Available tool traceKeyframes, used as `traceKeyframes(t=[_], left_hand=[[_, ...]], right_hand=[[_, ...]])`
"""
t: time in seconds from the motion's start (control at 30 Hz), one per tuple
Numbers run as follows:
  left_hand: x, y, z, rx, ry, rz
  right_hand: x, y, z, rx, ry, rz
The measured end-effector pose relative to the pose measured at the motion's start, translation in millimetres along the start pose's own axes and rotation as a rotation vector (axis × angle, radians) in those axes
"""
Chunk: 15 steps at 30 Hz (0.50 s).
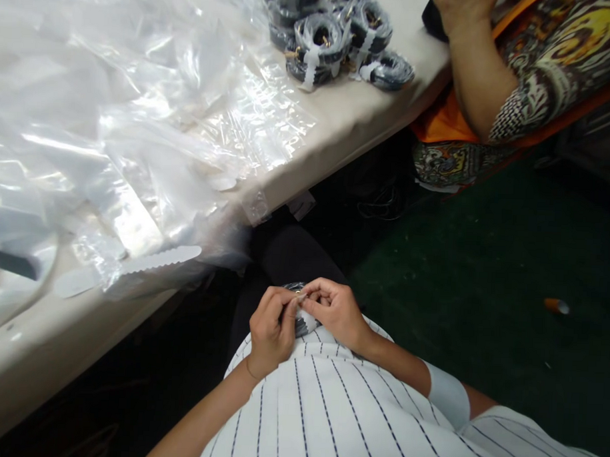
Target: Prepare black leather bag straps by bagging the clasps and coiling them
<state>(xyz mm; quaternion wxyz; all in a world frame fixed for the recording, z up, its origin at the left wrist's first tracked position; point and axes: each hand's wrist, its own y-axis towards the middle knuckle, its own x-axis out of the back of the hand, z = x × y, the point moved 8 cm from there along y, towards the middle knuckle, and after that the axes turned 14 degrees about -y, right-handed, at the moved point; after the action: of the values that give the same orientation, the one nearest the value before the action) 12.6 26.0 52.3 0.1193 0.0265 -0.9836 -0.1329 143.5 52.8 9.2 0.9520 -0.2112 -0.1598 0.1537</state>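
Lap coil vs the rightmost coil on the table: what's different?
Place: the lap coil sits at the person's lap; the table coil lies on the table beside stacked coils.
Handling: the left hand and right hand pinch at the lap coil's white band; no hand touches the table coil.
View: hands partly hide the lap coil; the table coil is mostly visible.
Shared: both dark, with white bands.

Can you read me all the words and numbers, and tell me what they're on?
None can be read.
White strips on the wrapped coils: too blurred.
Long white strip at the table edge: no writing shows.
Coil between the left hand and right hand: mostly hidden, nothing readable.
Orange thing on the floor: too small.
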Motion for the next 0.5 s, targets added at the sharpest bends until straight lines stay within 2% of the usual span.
traceKeyframes(t=[0.1, 0.23, 0.4, 0.5], left_hand=[[4.4, 1.5, 4.5, 0.094, -0.016, -0.059], [2.1, -1.2, 0.5, 0.056, -0.002, -0.052], [-3.0, -3.8, -6.2, -0.065, -0.014, 0.030], [-1.7, -1.7, -3.5, -0.017, -0.081, 0.079]], right_hand=[[1.7, -0.3, -0.1, 0.035, -0.018, -0.003], [2.7, -1.0, 0.9, 0.044, -0.053, -0.026], [-2.1, -2.0, -2.1, 0.009, -0.010, -0.016], [0.2, -4.0, -3.0, 0.018, 0.000, -0.044]])
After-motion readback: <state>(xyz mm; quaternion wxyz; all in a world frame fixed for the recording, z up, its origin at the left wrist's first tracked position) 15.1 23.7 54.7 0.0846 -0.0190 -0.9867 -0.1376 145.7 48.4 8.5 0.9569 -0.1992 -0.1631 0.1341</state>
